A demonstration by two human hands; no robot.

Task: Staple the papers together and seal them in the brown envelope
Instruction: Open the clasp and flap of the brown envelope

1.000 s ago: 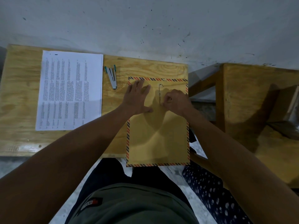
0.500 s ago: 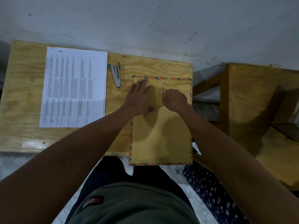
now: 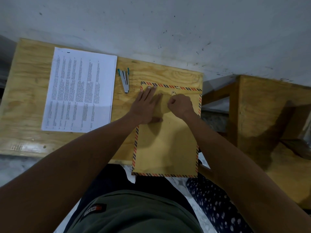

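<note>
Two hands: both on the brown envelope (image 3: 165,142), middle of frame
Left hand (image 3: 146,106): flat, fingers spread
Right hand (image 3: 180,105): fingers curled; what it pinches, cannot tell
Papers (image 3: 80,90): upper left on worktop (image 3: 27,91)

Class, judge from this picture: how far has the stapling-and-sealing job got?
Done: nothing visibly; the papers lie loose left of the stapler. In hand: the left hand presses the brown envelope flat while the right hand pinches its string clasp. Left: stapling, inserting, sealing.
</note>
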